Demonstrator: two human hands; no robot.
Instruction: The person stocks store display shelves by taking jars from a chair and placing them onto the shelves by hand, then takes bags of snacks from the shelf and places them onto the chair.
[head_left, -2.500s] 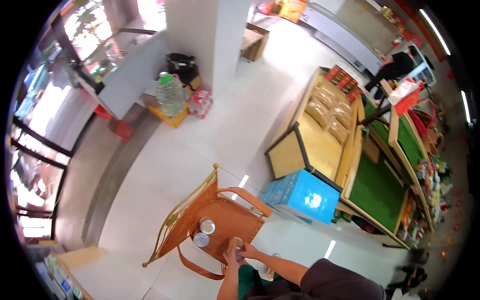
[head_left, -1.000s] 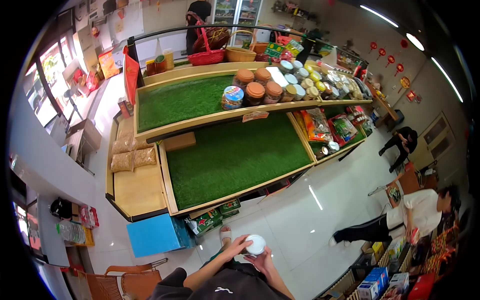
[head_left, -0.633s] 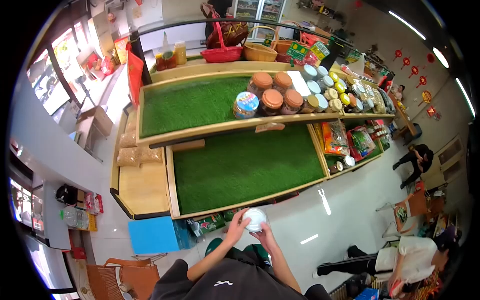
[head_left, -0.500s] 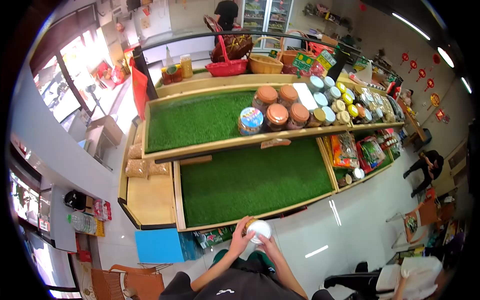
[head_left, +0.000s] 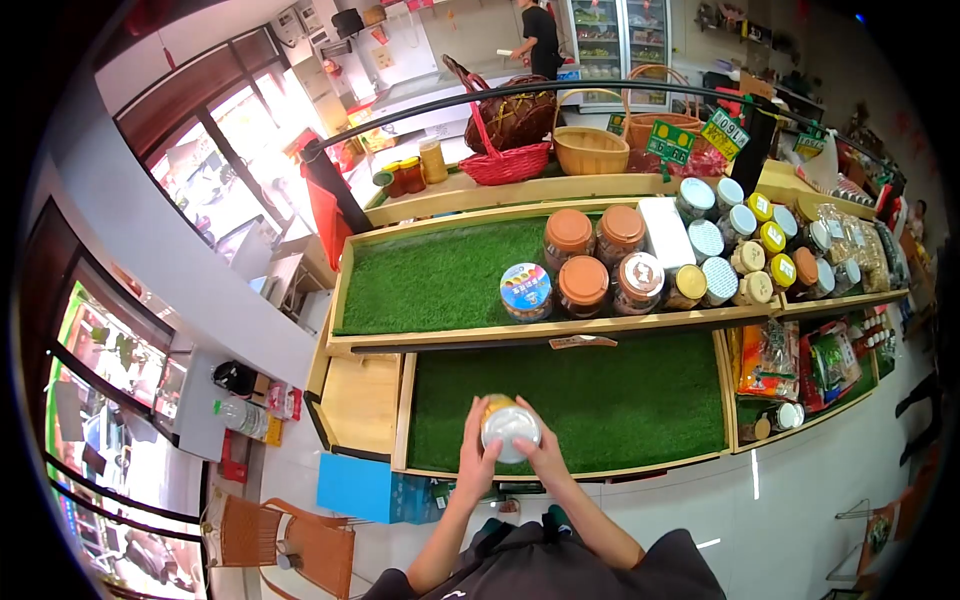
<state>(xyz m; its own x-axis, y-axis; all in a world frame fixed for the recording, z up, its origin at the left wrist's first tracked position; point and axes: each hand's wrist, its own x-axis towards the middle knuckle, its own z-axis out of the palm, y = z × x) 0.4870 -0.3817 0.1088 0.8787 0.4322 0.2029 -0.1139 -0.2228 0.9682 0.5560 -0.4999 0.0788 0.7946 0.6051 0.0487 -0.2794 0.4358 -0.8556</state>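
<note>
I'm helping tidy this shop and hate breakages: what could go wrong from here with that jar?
The jar might slip, since only the left hand and right hand seem to hold it; a fall could end on the shiny floor. A step sideways might bump the blue box. A careless reach might knock the blue-lidded tub near the upper shelf's front edge.

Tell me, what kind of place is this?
Probably a food shop: jars stand grouped on a green-lined shelf, green number tags show behind them, and a glass-doored fridge stands at the back.
</note>
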